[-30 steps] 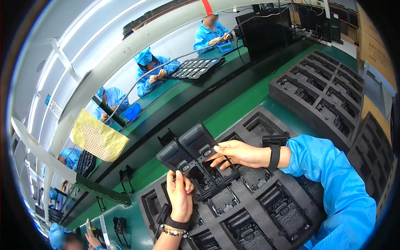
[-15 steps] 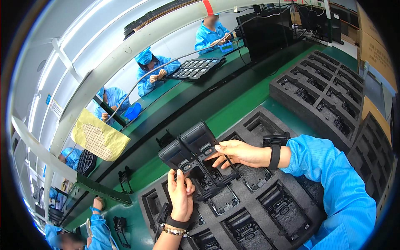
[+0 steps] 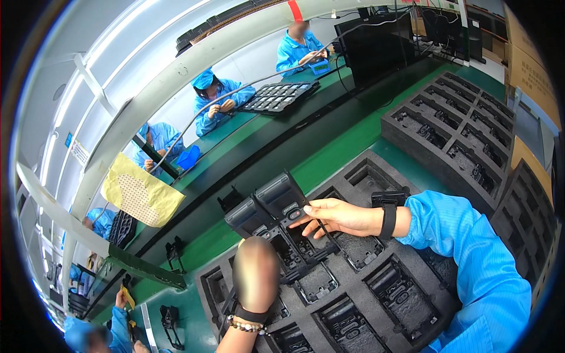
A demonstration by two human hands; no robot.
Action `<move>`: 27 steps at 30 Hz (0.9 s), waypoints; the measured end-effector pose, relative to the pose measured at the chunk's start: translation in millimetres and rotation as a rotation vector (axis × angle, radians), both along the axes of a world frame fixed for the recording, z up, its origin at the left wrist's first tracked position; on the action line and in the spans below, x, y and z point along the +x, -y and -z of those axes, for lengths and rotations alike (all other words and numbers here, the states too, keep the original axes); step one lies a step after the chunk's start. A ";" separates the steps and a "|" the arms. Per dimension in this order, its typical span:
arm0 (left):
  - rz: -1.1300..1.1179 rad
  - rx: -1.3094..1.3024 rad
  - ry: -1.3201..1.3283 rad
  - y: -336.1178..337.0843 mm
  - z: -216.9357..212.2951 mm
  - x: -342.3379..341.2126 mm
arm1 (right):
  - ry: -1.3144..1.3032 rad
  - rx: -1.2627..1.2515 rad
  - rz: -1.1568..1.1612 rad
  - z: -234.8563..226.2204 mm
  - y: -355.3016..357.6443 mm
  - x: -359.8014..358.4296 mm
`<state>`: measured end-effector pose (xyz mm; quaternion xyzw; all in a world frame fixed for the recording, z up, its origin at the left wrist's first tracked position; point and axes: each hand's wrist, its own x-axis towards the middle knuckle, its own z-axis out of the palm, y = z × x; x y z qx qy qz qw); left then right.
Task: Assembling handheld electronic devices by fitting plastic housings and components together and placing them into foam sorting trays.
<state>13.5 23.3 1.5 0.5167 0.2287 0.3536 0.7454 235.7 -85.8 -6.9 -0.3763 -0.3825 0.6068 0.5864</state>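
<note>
Two black box-like plastic housings (image 3: 281, 195) stand tilted up side by side over a dark foam tray (image 3: 371, 170). Black frame parts with long arms lie below them in the tray. My right hand (image 3: 335, 216) pinches the lower corner of the right-hand housing, thumb on its face and fingers underneath. Just below the left-hand housing (image 3: 247, 217) is my left hand (image 3: 257, 273); it is smeared, so its fingers do not show. Other tray pockets hold similar black parts (image 3: 403, 291).
A second foam tray (image 3: 447, 126) of black parts sits at the right, beside cardboard boxes (image 3: 532, 76). Yellow perforated paper (image 3: 141, 191) hangs from a rail. Across the bench, people in blue work clothes handle parts. Black brackets (image 3: 170, 323) lie on the green table at left.
My left hand has turned and is now blurred near the left-hand housing. The right hand stays put. At lower left, a co-worker's arm has moved and now holds something yellow.
</note>
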 end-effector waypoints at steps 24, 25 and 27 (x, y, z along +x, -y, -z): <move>-0.028 0.011 0.014 1.2 -0.8 0.5 | 0.015 0.013 -0.013 2.0 -1.7 1.2; -0.015 0.011 0.013 1.2 -0.7 -0.4 | 0.009 0.013 -0.016 1.9 -1.2 1.1; -0.001 0.009 0.009 -1.7 1.5 -0.8 | -0.001 0.010 -0.019 3.1 -2.0 2.4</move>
